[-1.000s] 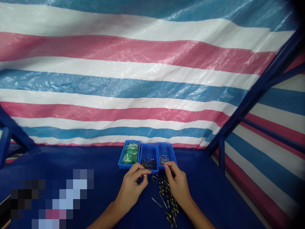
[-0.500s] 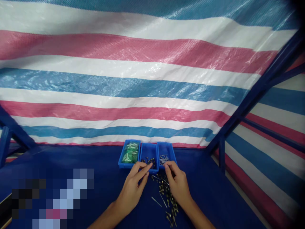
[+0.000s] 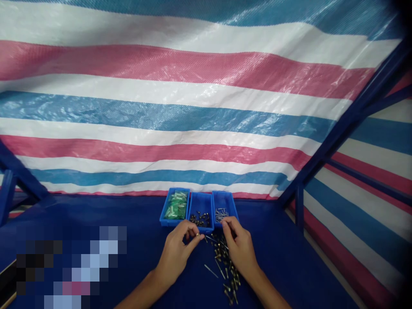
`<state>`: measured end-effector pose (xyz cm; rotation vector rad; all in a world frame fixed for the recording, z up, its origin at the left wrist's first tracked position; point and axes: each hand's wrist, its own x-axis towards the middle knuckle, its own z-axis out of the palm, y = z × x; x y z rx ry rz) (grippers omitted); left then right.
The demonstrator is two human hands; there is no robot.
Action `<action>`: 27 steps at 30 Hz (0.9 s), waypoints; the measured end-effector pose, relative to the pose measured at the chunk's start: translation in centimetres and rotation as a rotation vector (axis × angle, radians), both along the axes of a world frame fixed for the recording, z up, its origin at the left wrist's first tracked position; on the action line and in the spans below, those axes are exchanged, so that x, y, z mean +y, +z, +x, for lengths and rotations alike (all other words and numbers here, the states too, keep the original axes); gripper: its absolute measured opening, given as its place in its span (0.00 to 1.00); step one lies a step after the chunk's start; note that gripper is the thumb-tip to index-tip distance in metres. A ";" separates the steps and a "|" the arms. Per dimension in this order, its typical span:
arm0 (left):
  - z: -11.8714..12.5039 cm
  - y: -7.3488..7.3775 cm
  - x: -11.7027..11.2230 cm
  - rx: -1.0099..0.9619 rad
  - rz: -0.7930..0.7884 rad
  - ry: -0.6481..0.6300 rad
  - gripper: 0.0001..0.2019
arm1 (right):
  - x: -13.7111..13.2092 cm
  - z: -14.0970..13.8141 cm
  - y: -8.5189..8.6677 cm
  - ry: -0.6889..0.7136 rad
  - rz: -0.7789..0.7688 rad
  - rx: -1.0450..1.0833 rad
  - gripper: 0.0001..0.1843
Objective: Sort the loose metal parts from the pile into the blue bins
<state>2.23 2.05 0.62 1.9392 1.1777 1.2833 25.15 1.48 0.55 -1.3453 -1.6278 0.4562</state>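
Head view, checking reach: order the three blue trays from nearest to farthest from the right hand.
From the right hand:
1. Right tray of metal pins, just beyond the fingers.
2. Middle tray of dark fittings, centre.
3. Left tray of green pieces, far left.

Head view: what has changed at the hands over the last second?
The left hand reached forward over the middle blue tray, then drew back, its fingers now pinching a small brass fitting. The right hand stayed beside the loose metal pins; the three trays did not move.
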 end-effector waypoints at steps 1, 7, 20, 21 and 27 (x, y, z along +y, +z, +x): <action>0.0 0.1 0.0 0.004 0.018 0.000 0.14 | 0.0 0.0 0.0 0.000 -0.001 0.000 0.18; -0.2 0.3 -0.1 0.014 0.099 -0.051 0.07 | -0.1 0.1 -0.2 0.004 -0.018 -0.008 0.17; -0.9 -0.4 0.7 0.119 0.276 0.020 0.05 | 0.1 0.1 -0.4 0.007 -0.021 0.000 0.17; -1.0 -0.4 0.8 0.136 0.315 0.031 0.05 | 0.1 0.1 -0.4 0.007 -0.021 0.002 0.17; -1.3 -0.6 1.3 0.259 0.392 0.071 0.08 | 0.0 0.0 -0.4 0.011 -0.030 0.004 0.17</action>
